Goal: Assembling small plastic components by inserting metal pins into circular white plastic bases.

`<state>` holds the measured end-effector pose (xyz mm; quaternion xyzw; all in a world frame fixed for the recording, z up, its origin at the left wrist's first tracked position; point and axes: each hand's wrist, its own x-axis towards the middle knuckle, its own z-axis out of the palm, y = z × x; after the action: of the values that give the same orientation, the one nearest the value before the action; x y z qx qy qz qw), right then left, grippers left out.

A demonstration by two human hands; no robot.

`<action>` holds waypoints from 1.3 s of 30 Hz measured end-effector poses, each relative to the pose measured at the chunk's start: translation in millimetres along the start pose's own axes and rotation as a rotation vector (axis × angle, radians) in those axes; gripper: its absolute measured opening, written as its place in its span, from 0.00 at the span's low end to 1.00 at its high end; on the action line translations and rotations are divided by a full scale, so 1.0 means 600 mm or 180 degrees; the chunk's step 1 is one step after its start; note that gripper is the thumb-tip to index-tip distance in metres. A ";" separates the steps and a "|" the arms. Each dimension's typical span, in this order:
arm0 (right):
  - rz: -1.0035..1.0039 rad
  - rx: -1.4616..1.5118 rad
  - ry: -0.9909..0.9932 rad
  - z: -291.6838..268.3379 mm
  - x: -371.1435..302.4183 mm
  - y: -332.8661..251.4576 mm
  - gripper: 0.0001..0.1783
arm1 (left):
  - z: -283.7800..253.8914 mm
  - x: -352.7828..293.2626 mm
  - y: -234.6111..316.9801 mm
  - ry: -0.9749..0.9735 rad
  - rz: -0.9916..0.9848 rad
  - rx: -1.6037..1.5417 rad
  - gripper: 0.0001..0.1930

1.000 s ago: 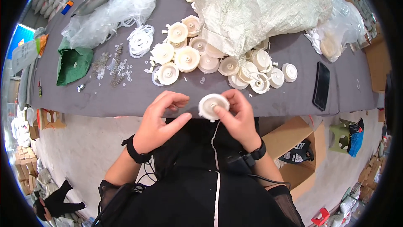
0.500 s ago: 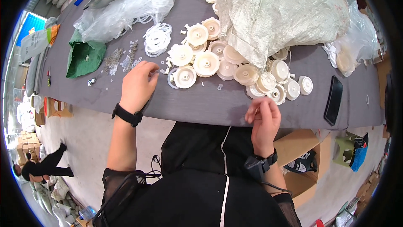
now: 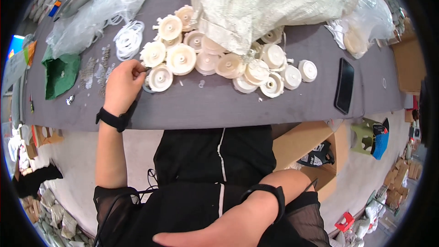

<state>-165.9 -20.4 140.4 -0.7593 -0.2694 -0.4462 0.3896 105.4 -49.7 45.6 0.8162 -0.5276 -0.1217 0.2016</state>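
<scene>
My left hand (image 3: pixel 122 84) is at the left edge of a heap of cream plastic wheel-like parts. Its thumb and fingertips are pinched together beside the nearest round part (image 3: pixel 160 78); whatever they hold is too small or hidden to name. A translucent ring (image 3: pixel 147 87) lies partly under that part. My right hand (image 3: pixel 215 228) is drawn back low in front of my black clothing, away from the table. Its thumb is stretched to the left, while the other fingers are cut off by the lower edge. White rings (image 3: pixel 129 40) lie in a bundle beyond my left hand.
A woven sack (image 3: pixel 274 7) covers the heap's far side. Clear plastic bags (image 3: pixel 107 9), a green pouch (image 3: pixel 61 75) and small metal pieces (image 3: pixel 88 72) lie on the left. A black phone (image 3: pixel 344 86) rests at the right. Below stands an open cardboard box (image 3: pixel 304 144).
My left hand has moved up against the heap's left side, its fingertips now pinched. My right hand has left the table's front edge and come down toward my body. The view has shifted right.
</scene>
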 end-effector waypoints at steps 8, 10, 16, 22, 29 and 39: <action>0.1859 -0.0484 0.0614 -0.062 -0.060 0.069 0.10 | -0.006 -0.065 0.043 0.0616 -0.0143 -0.1460 0.07; 0.3313 0.0117 0.1452 -0.041 -0.097 0.118 0.13 | 0.004 -0.096 0.075 0.0294 -0.0304 -0.2656 0.06; 0.4153 0.1920 0.2235 0.012 -0.151 0.155 0.14 | 0.036 -0.150 0.135 0.0448 0.0428 -0.2148 0.08; 0.4202 0.3124 0.2765 0.008 -0.174 0.164 0.12 | 0.051 -0.133 0.113 0.0773 0.1457 -0.1175 0.10; 0.4051 0.3106 0.2817 0.012 -0.176 0.164 0.10 | 0.042 -0.128 0.114 0.0338 0.1540 -0.1337 0.09; 0.3711 0.2760 0.3107 -0.005 -0.189 0.158 0.06 | -0.070 -0.076 -0.043 0.0733 -0.0254 0.0994 0.05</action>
<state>-147.2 -81.9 7.6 -0.2852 0.2127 -0.3094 0.8819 125.1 9.5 70.6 0.8664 -0.4807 0.0478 0.1266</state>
